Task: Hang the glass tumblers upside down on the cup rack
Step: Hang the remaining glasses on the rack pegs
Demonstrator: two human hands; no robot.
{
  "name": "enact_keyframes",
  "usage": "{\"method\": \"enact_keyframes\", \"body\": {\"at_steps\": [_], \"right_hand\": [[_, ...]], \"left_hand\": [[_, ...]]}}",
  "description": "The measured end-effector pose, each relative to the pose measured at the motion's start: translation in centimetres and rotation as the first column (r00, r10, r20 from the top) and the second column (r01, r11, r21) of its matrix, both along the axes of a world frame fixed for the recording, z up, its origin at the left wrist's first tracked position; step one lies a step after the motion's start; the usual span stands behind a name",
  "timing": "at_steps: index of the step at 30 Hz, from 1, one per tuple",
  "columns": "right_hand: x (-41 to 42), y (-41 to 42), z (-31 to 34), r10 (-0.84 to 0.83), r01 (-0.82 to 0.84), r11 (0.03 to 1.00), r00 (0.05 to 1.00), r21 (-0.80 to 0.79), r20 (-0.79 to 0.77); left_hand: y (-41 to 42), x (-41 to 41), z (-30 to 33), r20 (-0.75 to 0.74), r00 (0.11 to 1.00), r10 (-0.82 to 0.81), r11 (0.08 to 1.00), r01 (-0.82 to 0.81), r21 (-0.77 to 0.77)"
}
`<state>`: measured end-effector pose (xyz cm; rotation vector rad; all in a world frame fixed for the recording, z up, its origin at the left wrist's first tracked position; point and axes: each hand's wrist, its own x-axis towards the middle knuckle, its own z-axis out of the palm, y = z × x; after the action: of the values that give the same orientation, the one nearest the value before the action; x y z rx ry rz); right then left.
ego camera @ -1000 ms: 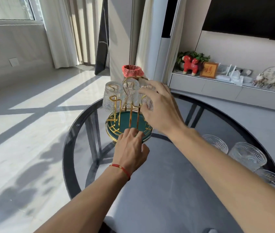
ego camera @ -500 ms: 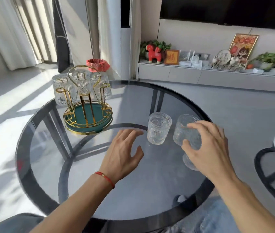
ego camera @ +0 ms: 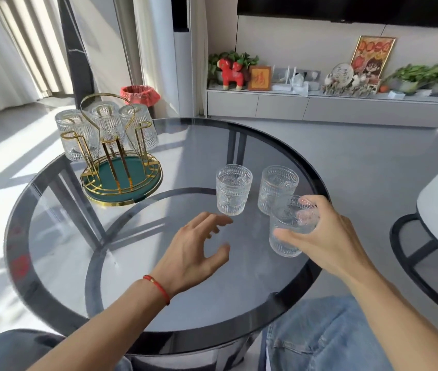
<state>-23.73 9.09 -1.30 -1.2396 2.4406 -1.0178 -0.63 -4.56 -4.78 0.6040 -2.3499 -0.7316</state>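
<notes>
right hand wraps the clear ribbed glass tumbler by its sidewall, right of the gold wire cup rack. left hand spread, empty. glass: rigid, fragile, probably slick; grip mid-wall.

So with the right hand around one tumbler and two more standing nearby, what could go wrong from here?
1. The right hand has its grip on a tumbler close to the table's edge; a slip might send it to the floor.
2. Lifting it could knock the neighbouring upright tumbler, which stands very close.
3. The cup rack sits near the far edge with three glasses hung on its far side; a hard push onto a peg might tip it.
</notes>
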Motion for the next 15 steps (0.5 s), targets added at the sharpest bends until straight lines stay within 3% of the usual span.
{"method": "enact_keyframes", "body": {"at_steps": [2,4,6,10,13,15], "right_hand": [[0.8,0.3,0.5,0.124,-0.124,0.991,0.992,-0.057,-0.009],[2.0,0.2,0.9,0.265,-0.251,0.958,0.96,-0.139,0.089],[3.6,-0.6,0.8,0.406,-0.378,0.905,0.904,-0.197,0.13],[6.4,-3.3,0.5,0.521,-0.472,0.844,0.832,-0.253,0.187],[7.8,-5.4,0.5,0.504,-0.402,0.857,0.784,-0.322,0.363],[9.4,-7.0,0.7,0.521,-0.37,0.853,0.662,-0.37,0.539]], "left_hand": [[0.5,0.0,0.4,0.007,0.997,-0.073,0.987,0.072,0.145],[1.2,-0.1,0.9,0.003,0.986,-0.17,0.947,0.162,0.278],[1.6,-0.3,1.5,-0.054,0.977,-0.209,0.919,0.214,0.331],[0.5,0.7,3.1,-0.149,0.989,-0.022,0.91,0.082,0.405],[-2.0,2.4,4.1,-0.3,0.941,0.158,0.803,0.055,0.593],[-3.7,3.3,4.7,-0.379,0.888,0.26,0.73,0.077,0.68]]}}
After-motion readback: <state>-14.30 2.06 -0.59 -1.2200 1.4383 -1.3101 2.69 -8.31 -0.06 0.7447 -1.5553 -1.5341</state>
